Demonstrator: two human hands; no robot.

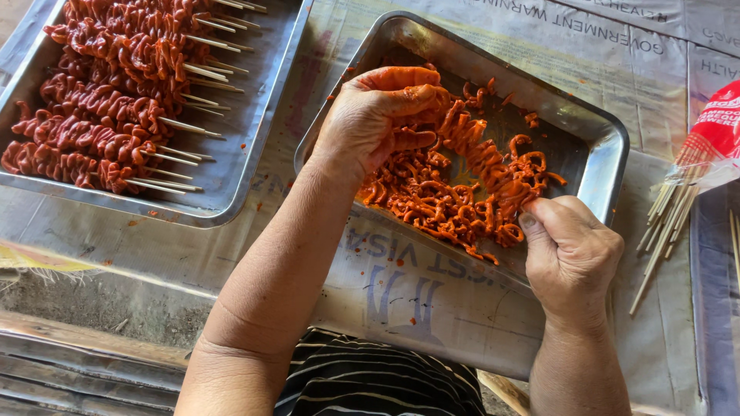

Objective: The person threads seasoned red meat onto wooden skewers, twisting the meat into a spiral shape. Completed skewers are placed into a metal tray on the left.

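- While both hands work over the steel tray (609,166), the left hand (378,115) has its fingers curled shut around the upper end of a string of orange marinated meat (482,158).
- Right hand (570,246), at the tray's near rim, pinches the string's lower end, thumb pressed down.
- Loose meat pieces (424,200) lie inside the tray.
- Finished skewers (108,92) fill a second tray (247,146) left of it.
- Bare bamboo sticks (667,219) lie right of it.

Table under printed sheets
The covered table (432,300) carries a steel tray (254,146) far left; a second tray (601,166) at centre; bamboo skewers (663,231) at right
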